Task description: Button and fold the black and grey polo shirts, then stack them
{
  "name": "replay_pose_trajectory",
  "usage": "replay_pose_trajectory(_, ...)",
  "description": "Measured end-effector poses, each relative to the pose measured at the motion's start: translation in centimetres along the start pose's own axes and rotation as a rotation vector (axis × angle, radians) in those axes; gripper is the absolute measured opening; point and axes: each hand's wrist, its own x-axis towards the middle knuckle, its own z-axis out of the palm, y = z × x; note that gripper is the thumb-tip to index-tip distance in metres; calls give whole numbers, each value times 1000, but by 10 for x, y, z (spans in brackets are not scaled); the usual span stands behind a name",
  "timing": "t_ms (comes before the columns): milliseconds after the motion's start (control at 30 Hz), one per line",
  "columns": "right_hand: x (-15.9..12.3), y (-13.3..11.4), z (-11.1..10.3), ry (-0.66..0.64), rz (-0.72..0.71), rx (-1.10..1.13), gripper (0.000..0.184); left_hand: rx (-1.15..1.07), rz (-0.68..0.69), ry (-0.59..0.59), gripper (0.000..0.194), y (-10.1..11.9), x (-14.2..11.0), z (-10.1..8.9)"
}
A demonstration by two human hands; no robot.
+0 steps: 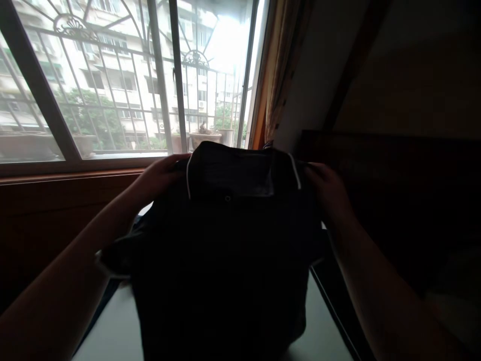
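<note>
A dark polo shirt (229,260) hangs spread out in front of me, its collar edged with thin white piping. A small round button shows below the collar opening. My left hand (165,169) is closed on the shirt's left shoulder, and my right hand (326,185) grips the other shoulder. The short sleeves droop at both sides, with light trim on their cuffs. Fingertips of both hands are partly hidden by cloth and shadow. The lower part of the shirt hangs over a pale surface (116,321).
Behind the shirt is a bright sliding window (112,90) with metal bars and potted plants outside. A patterned curtain (280,75) hangs at its right. Dark wooden furniture (394,165) stands in deep shadow on the right. Dark bluish cloth lies along the pale surface's left side.
</note>
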Motion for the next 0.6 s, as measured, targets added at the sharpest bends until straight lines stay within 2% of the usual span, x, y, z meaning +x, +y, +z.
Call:
replay_pose_trajectory(67, 9, 12, 27, 15, -65, -138, 28, 285, 86, 6, 40, -33, 14, 4)
replay_pose_trajectory(133, 4, 29, 48, -50, -185, -289, 22, 528, 128, -25, 46, -68, 12, 7)
replay_pose_trajectory(233, -24, 54, 66, -145, -254, -489, 24, 726, 101, 16, 55, -108, -13, 15)
replay_pose_trajectory(300, -52, 63, 69, -214, -239, -531, 22, 744, 130, -40, 44, -118, -38, 25)
replay_pose_trajectory(367, -84, 64, 65, -356, -177, -489, 14, 678, 184, -170, 29, -110, -70, 38)
replay_pose_trajectory(433, -117, 56, 56, -566, -99, -418, 13, 564, 228, -372, 24, -88, -106, 53)
replay_pose_trajectory(533, -166, 28, 32, -891, -3, -267, 20, 416, 318, -684, 16, -46, -168, 74)
replay_pose_trajectory(600, -197, 8, 15, -1078, 47, -168, 14, 334, 389, -771, 9, -25, -205, 84)
